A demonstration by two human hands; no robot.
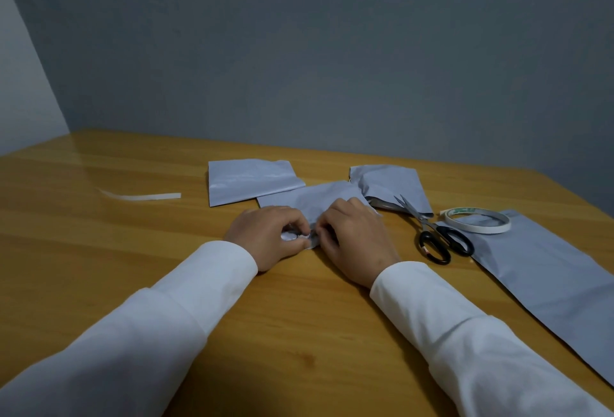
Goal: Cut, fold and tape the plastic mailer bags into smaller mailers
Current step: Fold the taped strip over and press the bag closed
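Both hands meet at the near edge of a grey plastic mailer piece (319, 199) lying flat on the glossy, honey-coloured wooden table (133, 250). The left hand (269, 237) curls its fingers and thumb round a small crumpled white scrap (290, 237) — it looks like peeled tape backing, though it is too small to be sure. The right hand (352, 240) has its fingertips bent down, pinching the mailer's edge just beside that scrap. Both arms wear smooth white sleeves (186, 300).

Behind the hands lie two more grey pieces: a flat, slightly shiny rectangular mailer (246, 181) to the left and a puffier, creased one (388, 184) to the right, its open dark mouth facing the scissors (432, 234). These have steel blades and black loop handles, resting partly on a long uncut mailer bag (545, 280) that runs off the right side. A thin ring of white double-sided tape (475, 220) sits on that same bag, just beside the scissor handles. Well apart on the left, a narrow white strip (143, 196) lies flat on the wood — one end curling slightly.
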